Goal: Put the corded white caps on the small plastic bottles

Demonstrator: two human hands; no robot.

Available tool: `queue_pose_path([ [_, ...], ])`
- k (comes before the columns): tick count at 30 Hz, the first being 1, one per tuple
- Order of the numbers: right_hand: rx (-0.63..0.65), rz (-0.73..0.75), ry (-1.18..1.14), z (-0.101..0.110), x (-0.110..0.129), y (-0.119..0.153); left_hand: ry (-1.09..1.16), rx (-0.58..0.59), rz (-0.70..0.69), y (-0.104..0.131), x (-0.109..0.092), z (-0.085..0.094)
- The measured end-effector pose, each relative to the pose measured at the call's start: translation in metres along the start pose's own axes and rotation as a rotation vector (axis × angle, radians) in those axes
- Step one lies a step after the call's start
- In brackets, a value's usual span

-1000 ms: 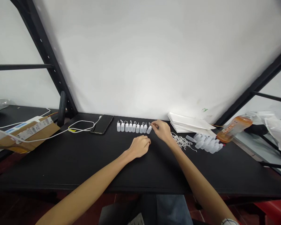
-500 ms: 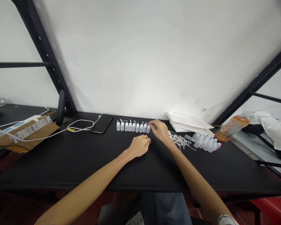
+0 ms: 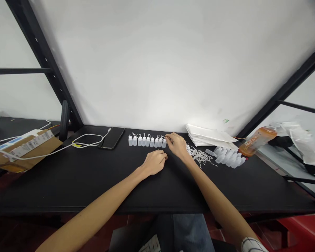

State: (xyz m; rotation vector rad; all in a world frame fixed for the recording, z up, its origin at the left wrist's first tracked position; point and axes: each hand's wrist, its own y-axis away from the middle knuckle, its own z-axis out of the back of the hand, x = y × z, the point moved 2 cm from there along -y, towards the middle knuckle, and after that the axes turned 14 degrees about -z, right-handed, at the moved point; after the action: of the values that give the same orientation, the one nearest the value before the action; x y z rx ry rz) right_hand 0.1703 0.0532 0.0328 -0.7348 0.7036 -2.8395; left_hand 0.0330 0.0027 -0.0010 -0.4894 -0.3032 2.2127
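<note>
A row of several small white plastic squeeze bottles (image 3: 144,141) stands upright on the black table, each with a cap and a thin looped strap. At the right end of the row, the fingertips of my right hand (image 3: 176,145) pinch the top of the last bottle (image 3: 164,144), which stands on the table. My left hand (image 3: 154,162) rests palm down just in front of the row, its fingers curled in. Nothing shows in it, though its underside is hidden. Right of my right hand lies a heap of white caps with stringy straps (image 3: 201,156).
More capless bottles (image 3: 229,157) lie on their sides at right, beside an orange bottle (image 3: 257,141). White folded sheets (image 3: 208,135) lie against the wall. On the left are a black phone (image 3: 112,138), a white cable (image 3: 91,135) and a cardboard box (image 3: 39,147).
The whole view has shifted slightly, moving things a little to the left. Both hands keep nearly the same places, my right fingers still at the last bottle's top.
</note>
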Motion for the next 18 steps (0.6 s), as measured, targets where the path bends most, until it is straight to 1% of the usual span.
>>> queue_pose_path([
  [6,-0.017,-0.013,0.018,0.0,0.0,0.002,-0.009,0.01,0.015,0.0,-0.001,0.003],
  [12,-0.025,-0.012,0.015,0.003,-0.001,0.005,-0.011,-0.009,0.024,0.001,0.005,0.005],
  [15,-0.035,-0.021,0.015,0.011,-0.006,0.006,-0.011,-0.014,0.029,0.001,0.008,0.006],
  [18,-0.064,-0.058,0.044,0.03,-0.022,0.001,-0.001,-0.012,0.057,0.001,0.012,0.007],
])
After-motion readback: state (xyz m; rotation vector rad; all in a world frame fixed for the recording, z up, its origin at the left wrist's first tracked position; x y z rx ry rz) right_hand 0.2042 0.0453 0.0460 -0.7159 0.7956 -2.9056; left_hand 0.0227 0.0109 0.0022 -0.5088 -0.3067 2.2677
